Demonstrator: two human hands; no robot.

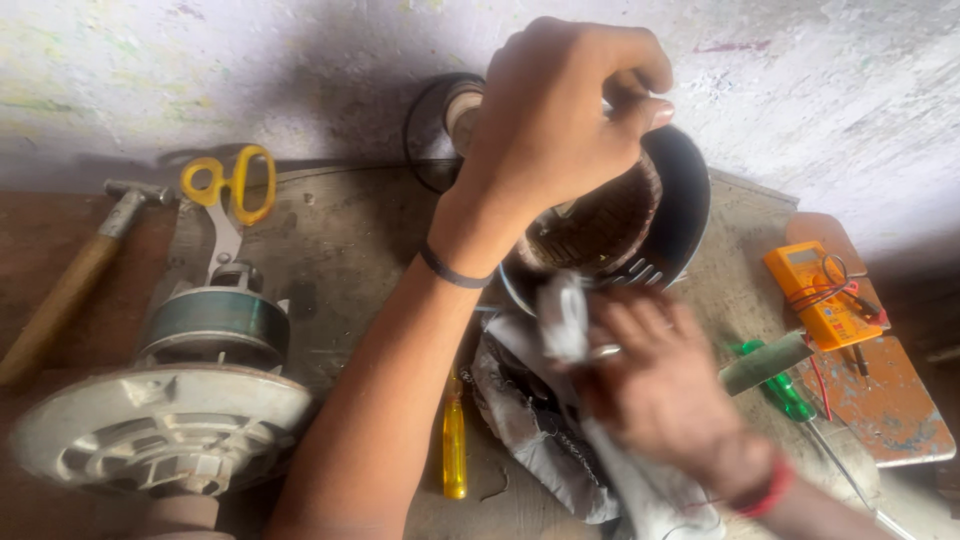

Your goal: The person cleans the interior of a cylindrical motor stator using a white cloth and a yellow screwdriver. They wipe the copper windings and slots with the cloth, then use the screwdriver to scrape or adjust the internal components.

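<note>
Both my forearms are bare, no sleeves in view. Left hand [560, 110]: thin dark band [455, 270] round the wrist, plain, no dial or clasp that I can see, sits snug just below the hand. Fingers bare, no gloves; thumbnail short, pale. Right hand [655, 385]: blurred, so detail is poor. Red thread or bangle [765, 490] round that wrist, maybe w/ a darker strand next to it, can't tell for sure. A light-coloured ring [603, 351] shows on one finger, approx. mid-finger. No gloves here either. Nothing else worn that I can make out.
</note>
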